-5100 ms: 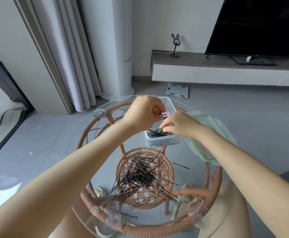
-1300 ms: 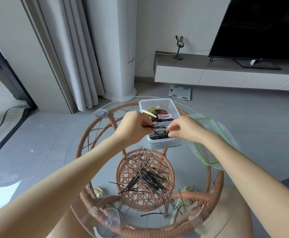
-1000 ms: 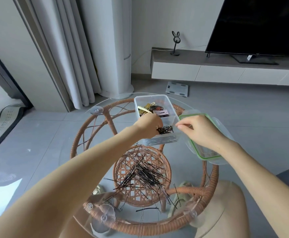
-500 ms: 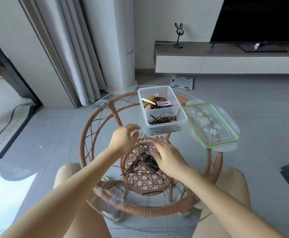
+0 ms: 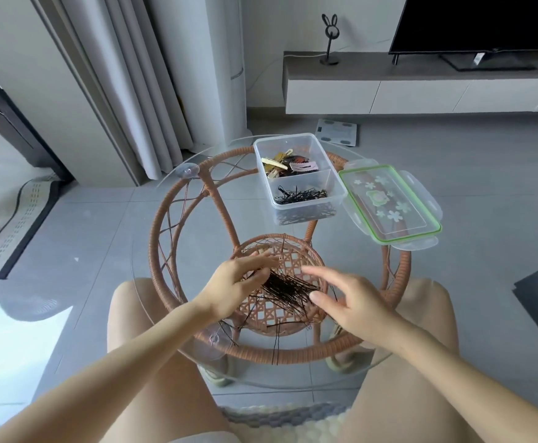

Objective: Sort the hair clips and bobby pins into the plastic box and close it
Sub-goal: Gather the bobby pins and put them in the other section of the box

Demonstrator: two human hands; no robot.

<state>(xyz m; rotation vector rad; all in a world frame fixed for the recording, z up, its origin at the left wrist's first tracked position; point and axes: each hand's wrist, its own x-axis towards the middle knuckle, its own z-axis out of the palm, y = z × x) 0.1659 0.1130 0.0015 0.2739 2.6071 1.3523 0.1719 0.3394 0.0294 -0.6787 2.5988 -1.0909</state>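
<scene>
A heap of black bobby pins (image 5: 288, 290) lies on the round glass table top (image 5: 171, 282). My left hand (image 5: 237, 282) rests on the heap's left side, its straight fingers laid over the pins. My right hand (image 5: 355, 302) hovers just right of the heap with fingers spread and holds nothing. Farther back stands the clear plastic box (image 5: 338, 183) with two compartments: hair clips (image 5: 288, 164) in the far one, bobby pins (image 5: 301, 196) in the near one. Its green-rimmed lid (image 5: 389, 207) lies flat to the right of the box.
The glass top sits on a rattan frame (image 5: 159, 219) with suction cups. My bare knees (image 5: 133, 302) flank the table's near edge. On the floor beyond lies a bathroom scale (image 5: 338, 131). A TV unit (image 5: 421, 87) stands at the back right, curtains at the back left.
Both hands came back from the box to the heap of pins. They have drawn the scattered pins into a tighter bundle, and the view tilted down.
</scene>
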